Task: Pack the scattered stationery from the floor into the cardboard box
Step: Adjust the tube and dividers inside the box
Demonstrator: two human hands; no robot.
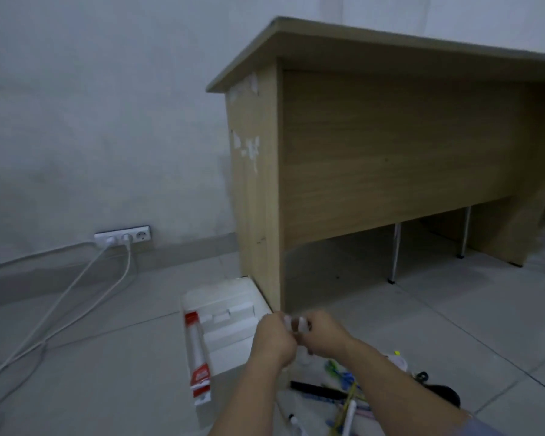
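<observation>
- Two hands are seen meeting above the floor (107,357): on the left hand (274,339) and the right hand (325,334) each grip is narrowed round one small pale object (296,322) pinched between them. What it is cannot be told through the blur.
- The cardboard box (230,343) is set open on the floor, just beside the desk (390,152), with a red-and-white pack (197,357) laid along its left wall.
- Scattered stationery (343,394) is strewn on the floor under the right forearm.

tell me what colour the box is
White box, seen best in the head view.
</observation>
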